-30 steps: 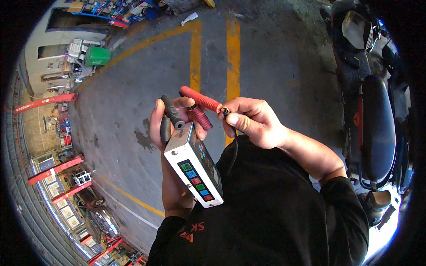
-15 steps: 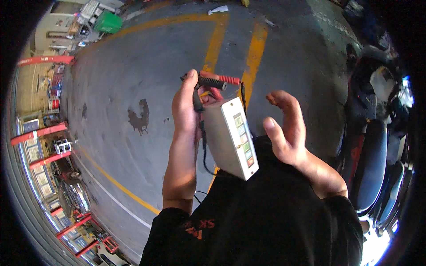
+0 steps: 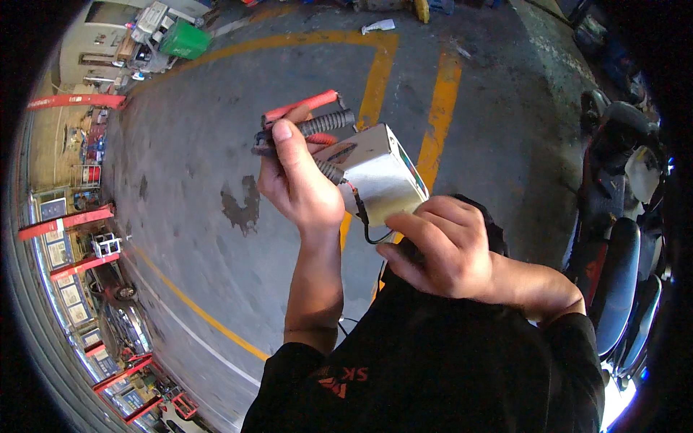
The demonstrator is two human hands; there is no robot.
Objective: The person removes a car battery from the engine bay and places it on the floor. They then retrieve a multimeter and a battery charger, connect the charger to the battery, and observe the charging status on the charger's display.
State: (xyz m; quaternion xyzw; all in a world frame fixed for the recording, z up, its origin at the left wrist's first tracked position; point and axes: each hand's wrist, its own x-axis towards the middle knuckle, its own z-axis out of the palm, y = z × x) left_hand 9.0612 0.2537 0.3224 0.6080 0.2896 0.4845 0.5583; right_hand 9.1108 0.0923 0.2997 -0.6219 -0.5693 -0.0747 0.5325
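Observation:
My left hand (image 3: 299, 173) is closed round a pair of battery clamps, with the thumb pressed over them. The red-handled clamp (image 3: 303, 106) points up and to the right. Beside it lies the black ribbed handle (image 3: 328, 123). Just right of this hand is a silver box (image 3: 379, 173), tilted, its labelled face turned to the right; whether the hidden fingers also grip it I cannot tell. A thin black cable (image 3: 363, 213) hangs below the box and runs to my right hand (image 3: 451, 249), whose thumb and forefinger pinch it near the box's lower corner.
Grey floor with yellow lines (image 3: 437, 108) lies below. Motorbikes with dark seats (image 3: 617, 281) stand at the right. Red lift arms (image 3: 68, 220) and a parked car (image 3: 126, 325) are along the left. A green bin (image 3: 185, 40) stands at the far left.
My right hand, open and apart before, has come in to the box's lower end and closed. My left hand has tilted the box, turning its labelled face away and its silver side into view.

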